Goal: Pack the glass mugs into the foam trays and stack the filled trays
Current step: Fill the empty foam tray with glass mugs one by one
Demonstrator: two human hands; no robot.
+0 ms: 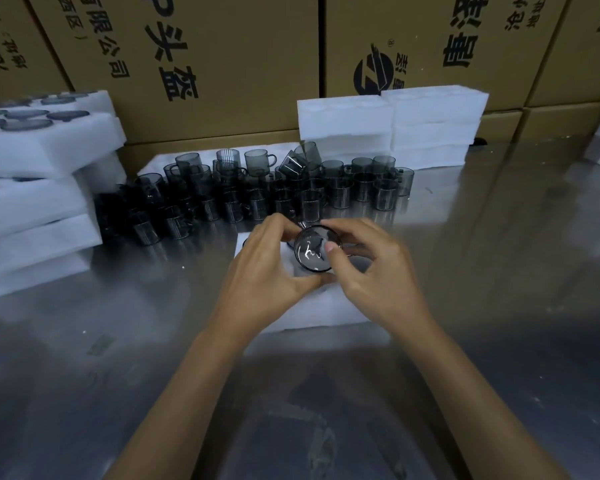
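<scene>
A smoky glass mug is held between both hands, its round end facing me, just above a white foam tray lying on the steel table. My left hand cups the mug from the left with fingers curled over its top. My right hand grips it from the right, thumb pressed on the glass. Most of the tray is hidden under my hands. Several loose dark glass mugs crowd the table behind, some stacked and tilted.
Filled foam trays are stacked at the left, mugs showing in the top ones. Foam trays are piled at the back right. Cardboard boxes wall the rear. The steel table spreads to the right and front.
</scene>
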